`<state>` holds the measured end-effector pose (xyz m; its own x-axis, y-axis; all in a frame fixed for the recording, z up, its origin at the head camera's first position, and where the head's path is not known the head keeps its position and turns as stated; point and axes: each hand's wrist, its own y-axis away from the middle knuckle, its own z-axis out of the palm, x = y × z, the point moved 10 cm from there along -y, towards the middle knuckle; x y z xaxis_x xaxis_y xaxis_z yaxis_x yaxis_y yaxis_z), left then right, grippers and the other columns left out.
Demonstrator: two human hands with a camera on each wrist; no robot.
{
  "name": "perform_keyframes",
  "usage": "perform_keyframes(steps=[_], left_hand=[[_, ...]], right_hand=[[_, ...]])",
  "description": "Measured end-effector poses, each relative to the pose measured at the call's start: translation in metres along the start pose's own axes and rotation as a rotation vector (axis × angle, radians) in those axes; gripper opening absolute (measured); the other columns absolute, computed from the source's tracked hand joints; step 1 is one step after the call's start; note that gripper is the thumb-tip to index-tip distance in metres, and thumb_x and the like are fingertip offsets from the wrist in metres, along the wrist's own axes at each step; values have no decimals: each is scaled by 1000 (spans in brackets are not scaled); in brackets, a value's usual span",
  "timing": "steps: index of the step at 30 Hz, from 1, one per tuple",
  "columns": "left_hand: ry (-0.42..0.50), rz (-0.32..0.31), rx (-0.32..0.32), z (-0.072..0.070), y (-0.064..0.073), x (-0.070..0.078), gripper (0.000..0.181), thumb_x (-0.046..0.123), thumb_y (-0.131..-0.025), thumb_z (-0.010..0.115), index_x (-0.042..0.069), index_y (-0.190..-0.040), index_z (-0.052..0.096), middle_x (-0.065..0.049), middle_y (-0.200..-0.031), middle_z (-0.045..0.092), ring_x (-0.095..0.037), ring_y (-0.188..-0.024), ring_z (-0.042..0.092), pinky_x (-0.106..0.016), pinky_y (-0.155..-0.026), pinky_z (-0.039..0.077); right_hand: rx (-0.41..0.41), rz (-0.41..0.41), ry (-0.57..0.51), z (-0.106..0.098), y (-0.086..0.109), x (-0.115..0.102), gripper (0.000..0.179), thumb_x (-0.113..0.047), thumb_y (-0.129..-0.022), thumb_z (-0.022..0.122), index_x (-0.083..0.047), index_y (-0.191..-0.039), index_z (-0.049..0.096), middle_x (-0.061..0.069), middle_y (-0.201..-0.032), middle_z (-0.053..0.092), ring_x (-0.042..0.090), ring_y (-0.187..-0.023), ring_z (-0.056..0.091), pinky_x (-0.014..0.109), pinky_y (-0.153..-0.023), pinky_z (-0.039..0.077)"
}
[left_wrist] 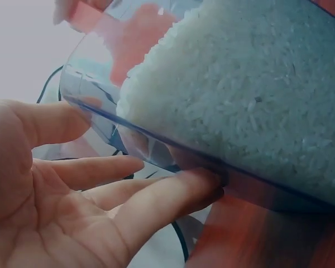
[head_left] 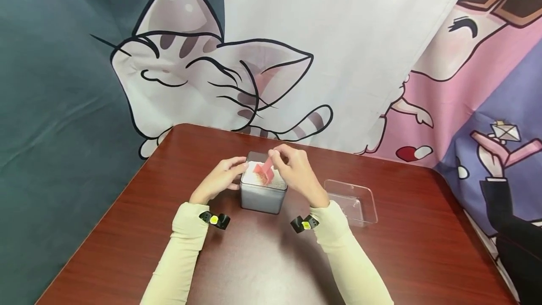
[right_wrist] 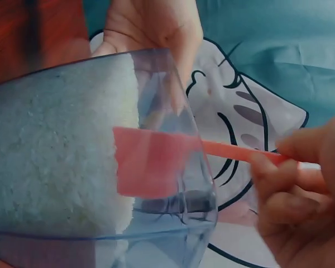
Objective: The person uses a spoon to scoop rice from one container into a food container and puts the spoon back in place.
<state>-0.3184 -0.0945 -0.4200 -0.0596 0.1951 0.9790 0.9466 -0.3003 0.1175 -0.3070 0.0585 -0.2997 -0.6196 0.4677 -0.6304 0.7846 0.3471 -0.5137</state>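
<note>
A square see-through grey container [head_left: 261, 200] of white rice [left_wrist: 240, 100] stands on the table. My right hand [head_left: 296, 169] pinches the handle of a pink-red scoop [right_wrist: 151, 162], its thumb and fingers curled round it above the rim. The scoop's head is down inside the container, against the rice. On the container's left side, my left hand [head_left: 221, 178] touches the wall with nearly straight fingers, the thumb close by the rim, as the left wrist view shows.
To the right of the container a clear, shallow plastic box [head_left: 367, 204] lies on the reddish-brown wooden table [head_left: 165, 173]. Behind the table hangs a curtain [head_left: 351, 27] printed with cartoon figures. Each wrist carries a small black camera.
</note>
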Motion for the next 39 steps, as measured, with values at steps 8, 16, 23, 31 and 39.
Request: perform_keyframes(steps=[8, 16, 23, 31, 39], left_hand=[[-14, -18, -17, 5, 10, 15, 52, 25, -98, 44, -1, -140, 30, -23, -131, 46, -36, -115, 51, -46, -78, 53], [-14, -28, -25, 7, 18, 28, 50, 23, -98, 43, -1, -140, 31, -23, -128, 48, -34, -113, 52, -46, -79, 52], [-8, -22, -35, 7, 19, 30, 50, 23, -98, 43, -2, -140, 30, -25, -129, 47, -36, -114, 51, -48, -79, 52], [-11, -27, -22, -1, 6, 3, 54, 33, -96, 47, 5, -140, 33, -20, -131, 46, -34, -116, 50, -45, -78, 53], [-13, -35, -23, 1, 2, 0, 53, 34, -95, 47, 7, -139, 34, -18, -130, 46, -34, -114, 52, -44, -76, 54]], right_hand=[[345, -93, 95, -46, 11, -17, 21, -15, -92, 53, -8, -73, 62, -3, -53, 47, 7, -47, 42, 18, -42, 32], [440, -22, 141, -60, 25, -13, 21, -12, -90, 54, -8, -73, 65, -5, -49, 52, 6, -43, 44, 18, -40, 30], [456, 27, 164, -55, 32, -11, 22, -11, -88, 55, -8, -68, 63, -5, -47, 52, 6, -43, 44, 18, -40, 31], [487, 48, 197, -50, 46, -11, 21, -10, -88, 55, -8, -68, 63, -5, -46, 48, 7, -44, 39, 20, -41, 30], [577, 33, 162, -58, 59, -10, 17, -8, -88, 56, -5, -74, 66, -2, -48, 56, 5, -40, 43, 16, -38, 30]])
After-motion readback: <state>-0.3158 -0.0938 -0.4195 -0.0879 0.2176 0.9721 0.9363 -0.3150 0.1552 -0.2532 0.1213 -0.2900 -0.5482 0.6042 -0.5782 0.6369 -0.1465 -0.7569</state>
